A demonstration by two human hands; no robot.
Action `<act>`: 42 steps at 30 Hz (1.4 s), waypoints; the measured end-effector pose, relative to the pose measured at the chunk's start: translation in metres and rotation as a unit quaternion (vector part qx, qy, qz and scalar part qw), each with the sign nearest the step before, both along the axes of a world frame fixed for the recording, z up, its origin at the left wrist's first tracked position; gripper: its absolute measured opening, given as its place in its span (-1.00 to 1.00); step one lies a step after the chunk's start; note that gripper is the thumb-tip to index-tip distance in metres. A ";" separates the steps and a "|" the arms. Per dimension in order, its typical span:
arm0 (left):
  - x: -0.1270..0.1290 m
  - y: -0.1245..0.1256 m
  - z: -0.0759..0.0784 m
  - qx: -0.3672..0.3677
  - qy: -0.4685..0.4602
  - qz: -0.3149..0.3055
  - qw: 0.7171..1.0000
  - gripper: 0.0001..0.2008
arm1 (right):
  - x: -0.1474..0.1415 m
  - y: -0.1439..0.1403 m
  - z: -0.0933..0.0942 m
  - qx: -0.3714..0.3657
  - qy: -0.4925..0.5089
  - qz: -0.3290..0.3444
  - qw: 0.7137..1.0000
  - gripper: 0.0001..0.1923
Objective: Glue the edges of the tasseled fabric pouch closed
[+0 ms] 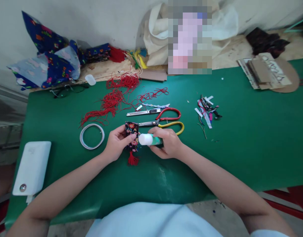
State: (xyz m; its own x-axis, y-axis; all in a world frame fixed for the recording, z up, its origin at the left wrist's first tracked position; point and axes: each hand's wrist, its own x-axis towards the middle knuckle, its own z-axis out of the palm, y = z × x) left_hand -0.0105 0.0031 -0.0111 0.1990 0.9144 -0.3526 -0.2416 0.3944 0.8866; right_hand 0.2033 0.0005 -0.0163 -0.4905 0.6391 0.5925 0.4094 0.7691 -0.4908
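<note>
My left hand (117, 142) pinches a small black cloth pouch (132, 129) with a floral pattern, thumb on its front. A red tassel (133, 159) hangs from the pouch's lower end. In my right hand (169, 142) is a glue stick (156, 141) with a green body; its white end (145, 139) points left at the pouch's right edge. Whether the two touch, I cannot tell. Just beyond my hands lie scissors (155, 123) with one red and one yellow handle, and a utility knife (143, 112).
Left of my hands sits a tape roll (81, 140), with a white power bank (32, 168) farther left. Red cords (113, 100) lie tangled behind. Scraps (207, 110) are heaped to the right. Cardboard pieces (260, 74) and patterned cloth (52, 62) line the green table's (240, 131) far side.
</note>
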 end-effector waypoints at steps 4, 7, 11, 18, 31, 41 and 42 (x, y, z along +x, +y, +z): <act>0.000 -0.001 -0.002 0.015 0.001 0.008 1.000 -0.65 | 0.004 0.005 0.005 0.097 -0.060 -0.046 0.992 -0.71; 0.001 -0.002 -0.002 0.021 -0.002 0.012 1.000 -0.61 | 0.004 0.006 0.007 0.131 -0.076 -0.068 0.986 -0.71; 0.002 -0.002 -0.002 0.021 -0.006 0.019 1.000 -0.61 | 0.002 0.006 0.008 0.154 -0.087 -0.083 0.981 -0.73; 0.003 -0.001 0.001 0.003 -0.019 0.023 1.000 -0.58 | 0.001 0.006 0.008 0.183 -0.110 -0.101 0.972 -0.75; 0.005 0.003 0.006 -0.023 -0.045 0.041 0.998 -0.58 | 0.003 0.007 0.007 0.191 -0.100 -0.116 0.970 -0.78; 0.005 0.003 0.009 -0.030 -0.037 0.025 0.999 -0.56 | 0.003 0.006 0.007 0.203 -0.102 -0.110 0.968 -0.78; 0.005 0.003 0.009 -0.030 -0.036 0.023 0.999 -0.56 | 0.003 0.006 0.007 0.206 -0.105 -0.104 0.967 -0.77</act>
